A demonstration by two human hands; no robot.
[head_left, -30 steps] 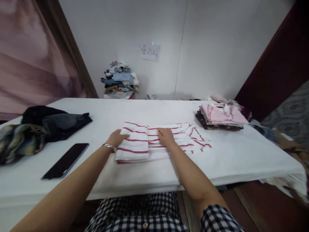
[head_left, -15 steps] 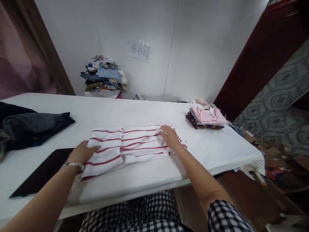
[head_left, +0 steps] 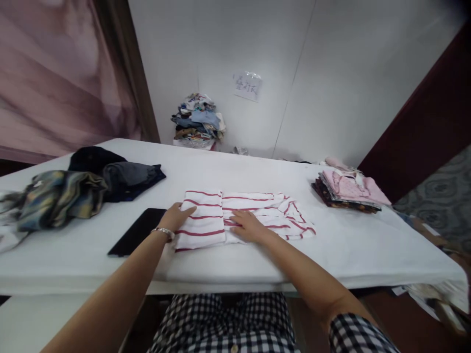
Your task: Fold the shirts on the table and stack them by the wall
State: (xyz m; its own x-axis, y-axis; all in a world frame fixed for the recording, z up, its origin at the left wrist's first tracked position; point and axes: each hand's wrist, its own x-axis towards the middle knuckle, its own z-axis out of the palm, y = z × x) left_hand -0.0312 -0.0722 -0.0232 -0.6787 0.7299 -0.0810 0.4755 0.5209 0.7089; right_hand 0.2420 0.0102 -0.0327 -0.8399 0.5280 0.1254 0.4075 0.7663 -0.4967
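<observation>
One white fabric garment with red stripes (head_left: 202, 225) lies partly folded beneath and between both hands; left hand (head_left: 175, 218) sits at its left edge, thumb on top, other fingers partly hidden, pinch or no pinch cannot be told; right hand (head_left: 247, 225) rests with fingers loosely spread on the cloth, clasping nothing. Beside the left hand lies one flat black rectangular device (head_left: 138, 232); well right of the right hand, one stack of folded garments, pink uppermost (head_left: 353, 189).

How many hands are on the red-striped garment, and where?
2. The left hand is at the folded end of the striped garment, thumb on top; the right hand rests on it just right of that fold. No other hand shows.
</observation>
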